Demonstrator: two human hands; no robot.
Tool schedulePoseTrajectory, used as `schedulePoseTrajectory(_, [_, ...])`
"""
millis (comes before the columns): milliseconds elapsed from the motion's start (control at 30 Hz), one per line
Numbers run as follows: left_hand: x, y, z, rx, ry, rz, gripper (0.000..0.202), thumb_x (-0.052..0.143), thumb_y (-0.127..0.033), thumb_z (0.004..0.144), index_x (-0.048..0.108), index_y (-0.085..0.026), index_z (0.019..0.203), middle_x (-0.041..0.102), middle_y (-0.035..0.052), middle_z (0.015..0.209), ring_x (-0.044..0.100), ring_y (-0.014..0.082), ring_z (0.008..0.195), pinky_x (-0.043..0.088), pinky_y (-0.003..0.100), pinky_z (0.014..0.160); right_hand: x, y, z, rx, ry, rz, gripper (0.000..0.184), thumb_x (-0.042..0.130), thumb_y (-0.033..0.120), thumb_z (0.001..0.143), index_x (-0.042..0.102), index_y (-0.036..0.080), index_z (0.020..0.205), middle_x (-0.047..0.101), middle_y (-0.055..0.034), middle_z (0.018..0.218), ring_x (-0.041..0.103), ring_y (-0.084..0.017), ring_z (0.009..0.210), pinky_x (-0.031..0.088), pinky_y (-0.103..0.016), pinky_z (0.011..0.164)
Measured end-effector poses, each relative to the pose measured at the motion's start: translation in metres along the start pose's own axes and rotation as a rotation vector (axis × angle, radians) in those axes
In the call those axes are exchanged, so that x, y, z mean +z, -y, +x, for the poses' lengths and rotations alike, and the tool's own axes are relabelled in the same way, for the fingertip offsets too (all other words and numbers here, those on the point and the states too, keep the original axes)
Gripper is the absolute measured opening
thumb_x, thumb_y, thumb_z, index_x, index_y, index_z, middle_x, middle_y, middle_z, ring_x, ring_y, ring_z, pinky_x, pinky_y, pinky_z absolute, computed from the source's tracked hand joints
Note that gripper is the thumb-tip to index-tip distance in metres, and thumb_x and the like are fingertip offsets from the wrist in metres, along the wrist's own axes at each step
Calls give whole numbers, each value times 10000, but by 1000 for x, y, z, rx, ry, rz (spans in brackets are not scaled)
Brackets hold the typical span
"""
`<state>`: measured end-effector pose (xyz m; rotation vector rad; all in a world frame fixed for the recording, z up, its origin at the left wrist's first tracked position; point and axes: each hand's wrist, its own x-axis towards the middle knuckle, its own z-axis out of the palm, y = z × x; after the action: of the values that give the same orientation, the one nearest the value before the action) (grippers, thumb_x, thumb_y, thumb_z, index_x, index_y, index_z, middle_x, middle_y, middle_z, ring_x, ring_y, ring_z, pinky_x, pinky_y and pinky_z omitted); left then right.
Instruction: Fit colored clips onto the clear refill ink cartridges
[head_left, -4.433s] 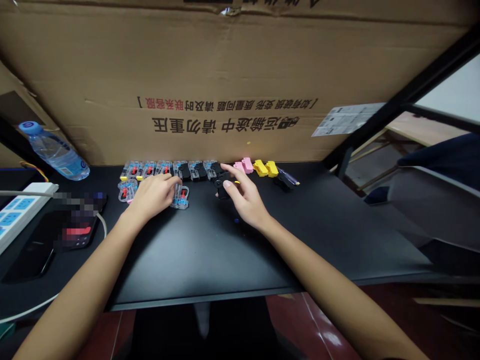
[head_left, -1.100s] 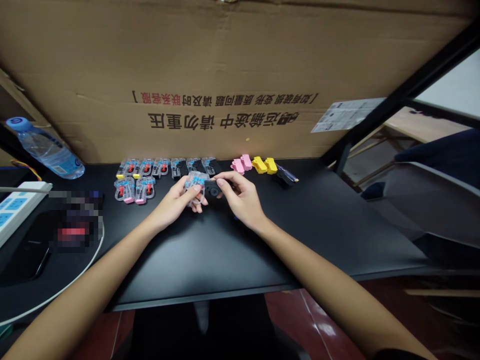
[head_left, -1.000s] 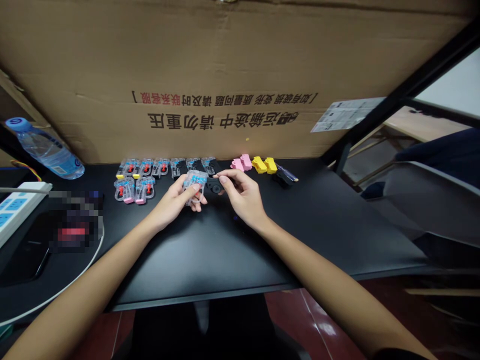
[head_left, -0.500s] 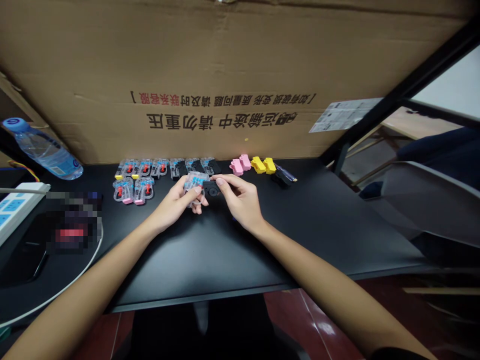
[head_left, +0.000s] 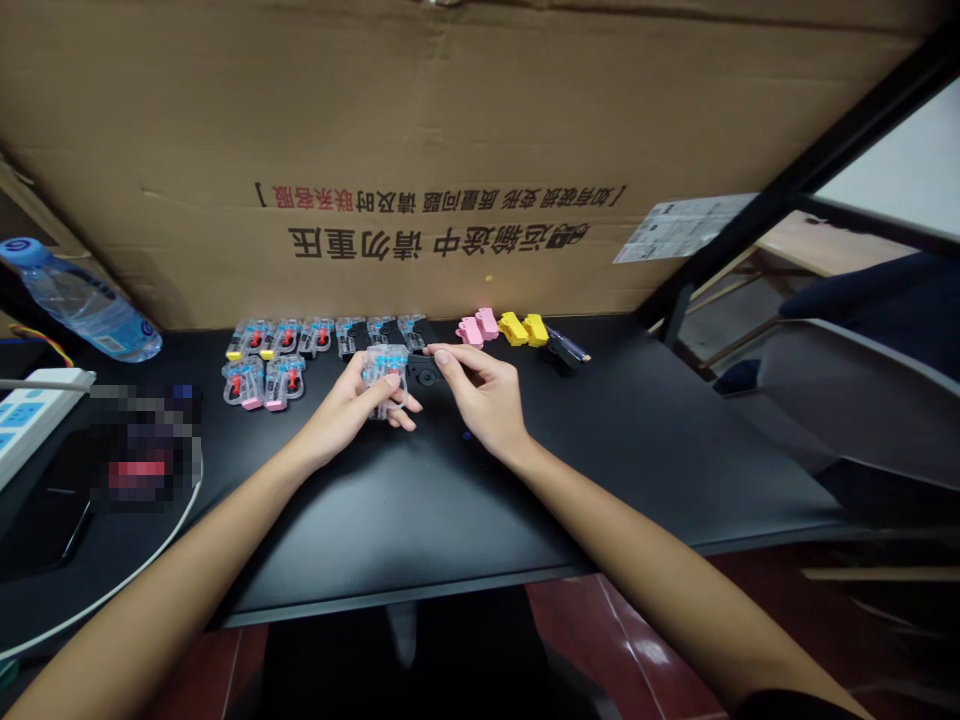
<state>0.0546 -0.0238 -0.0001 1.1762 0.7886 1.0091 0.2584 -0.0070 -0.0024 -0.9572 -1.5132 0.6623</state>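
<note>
My left hand (head_left: 352,405) pinches a clear plastic piece (head_left: 384,368) while my right hand (head_left: 484,400) pinches a small black part (head_left: 424,372) against it.

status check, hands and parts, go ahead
Left hand gripping clear cartridge with blue insert. Right hand pinching black cap against it, just above black desk. Finished cartridges rowed behind, clear of the hands.
</note>
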Motion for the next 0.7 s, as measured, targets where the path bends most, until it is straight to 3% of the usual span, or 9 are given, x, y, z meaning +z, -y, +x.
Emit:
schedulePoseTrajectory(333, [3,9,0,-23,44,-42,561,776,-566,960,447,-211,1244,823,49,870,796,209,685,555,320,694,4,0,-5,6,13,-4,236,704,395,1023,878,237,1049,865,-67,1088,809,-244,1023,652,-415,973])
schedulePoseTrajectory(700, [6,12,-1,-45,62,-43,548,770,-584,961,440,-216,1197,831,72,891,789,201,680,562,325,717,-2,-3,3,67,-64,20,288,746,475,986,882,227,1044,867,-64,1065,819,-258,971,701,-427,890])
